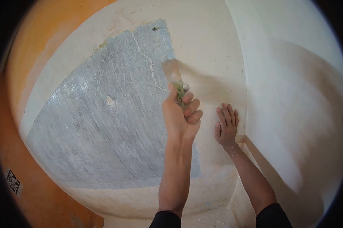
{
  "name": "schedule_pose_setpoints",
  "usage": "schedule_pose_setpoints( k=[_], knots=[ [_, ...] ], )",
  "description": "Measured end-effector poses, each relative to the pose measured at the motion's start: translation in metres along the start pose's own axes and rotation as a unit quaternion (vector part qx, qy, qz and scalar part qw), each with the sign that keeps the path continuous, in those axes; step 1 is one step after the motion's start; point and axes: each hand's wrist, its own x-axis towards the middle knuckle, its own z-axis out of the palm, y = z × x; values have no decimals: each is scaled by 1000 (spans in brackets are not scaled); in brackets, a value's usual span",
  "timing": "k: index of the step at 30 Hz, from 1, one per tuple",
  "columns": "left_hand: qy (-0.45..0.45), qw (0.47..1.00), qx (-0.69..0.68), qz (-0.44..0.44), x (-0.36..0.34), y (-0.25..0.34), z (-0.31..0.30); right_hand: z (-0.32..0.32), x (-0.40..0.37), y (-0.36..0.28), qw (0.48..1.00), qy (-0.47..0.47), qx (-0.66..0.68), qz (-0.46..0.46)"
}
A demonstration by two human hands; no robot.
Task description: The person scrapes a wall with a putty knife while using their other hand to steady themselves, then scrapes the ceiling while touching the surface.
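Note:
My left hand (182,110) is closed round the green handle of a putty knife (171,71), its palm side turned towards me. The broad blade points upward and overlaps the right edge of a blue-grey scraped patch (103,129) on the wall. A jagged pale crack line (150,65) runs down this patch to the left of the blade, reaching close to my thumb. To the right, my right hand (227,125) lies flat with fingers stretched against the cream wall, near the corner.
Cream wall (205,34) surrounds the patch, with a white wall (289,106) meeting it at the right. Orange surfaces (38,178) border the left side, one bearing a black-and-white sticker (13,181). A small dark hole (154,29) marks the patch's top.

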Motion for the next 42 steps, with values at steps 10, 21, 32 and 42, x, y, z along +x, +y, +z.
schedule_pose_setpoints(
  k=[10,21,32,42],
  knots=[
    [-6,999,-10,36,12,8,21,1,0,0,1000,11,1,-9],
    [-12,998,19,51,28,23,29,1,-1,1,1000,8,-3,-8],
    [13,998,41,53,31,30,39,1,-1,1,1000,5,-6,-8],
    [54,998,24,-8,-23,-17,-11,-3,1,-2,1000,1,10,2]
  ],
)
